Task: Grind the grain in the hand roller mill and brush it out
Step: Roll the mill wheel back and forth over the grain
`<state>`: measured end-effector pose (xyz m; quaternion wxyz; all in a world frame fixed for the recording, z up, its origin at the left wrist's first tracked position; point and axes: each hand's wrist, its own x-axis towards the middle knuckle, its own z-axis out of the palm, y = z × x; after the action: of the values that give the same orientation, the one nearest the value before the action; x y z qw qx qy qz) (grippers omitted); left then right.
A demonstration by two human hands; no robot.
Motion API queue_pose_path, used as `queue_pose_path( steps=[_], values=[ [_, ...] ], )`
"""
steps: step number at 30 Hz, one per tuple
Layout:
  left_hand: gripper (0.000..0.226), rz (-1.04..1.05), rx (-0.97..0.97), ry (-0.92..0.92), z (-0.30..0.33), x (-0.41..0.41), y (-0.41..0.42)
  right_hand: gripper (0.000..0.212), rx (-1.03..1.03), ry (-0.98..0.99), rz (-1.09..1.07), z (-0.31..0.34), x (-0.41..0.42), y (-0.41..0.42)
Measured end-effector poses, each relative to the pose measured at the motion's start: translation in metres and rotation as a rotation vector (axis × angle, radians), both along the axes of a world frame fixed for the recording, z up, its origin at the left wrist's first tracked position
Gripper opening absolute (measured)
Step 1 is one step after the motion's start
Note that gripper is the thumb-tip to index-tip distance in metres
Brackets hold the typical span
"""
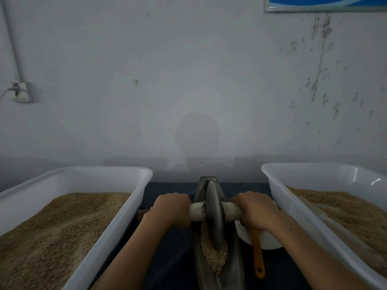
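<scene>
A dark boat-shaped mill trough (232,266) lies lengthwise in front of me on a dark blue table. A grey stone wheel (214,214) stands upright in it on a pale axle (196,212). Brown grain (213,254) fills the trough's near part under the wheel. My left hand (170,208) grips the axle's left end. My right hand (254,210) grips its right end. An orange brush handle (258,254) sticks out from under my right hand, its head hidden.
A white tub (117,222) full of grain stands at the left, another white tub (293,208) with grain at the right. A white bowl (266,241) sits beside the trough under my right wrist. A wall rises close behind the table.
</scene>
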<state>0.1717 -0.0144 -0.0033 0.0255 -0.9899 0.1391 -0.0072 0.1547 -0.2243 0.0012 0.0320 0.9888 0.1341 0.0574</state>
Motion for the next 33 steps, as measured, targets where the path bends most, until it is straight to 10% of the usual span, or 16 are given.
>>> queue_pose_path(
  steps=[7,20,33],
  values=[
    [0.020,0.036,-0.019,-0.252,-0.007,-0.001,-0.004,0.018,0.076,-0.299,-0.010,-0.018,0.005,0.004],
    [0.045,-0.013,0.034,0.036,0.002,-0.002,-0.002,0.027,-0.055,0.067,0.011,0.004,-0.003,-0.003],
    [0.024,-0.025,-0.041,-0.257,-0.012,0.004,0.000,0.025,0.051,-0.251,0.009,-0.012,-0.005,0.002]
  ],
)
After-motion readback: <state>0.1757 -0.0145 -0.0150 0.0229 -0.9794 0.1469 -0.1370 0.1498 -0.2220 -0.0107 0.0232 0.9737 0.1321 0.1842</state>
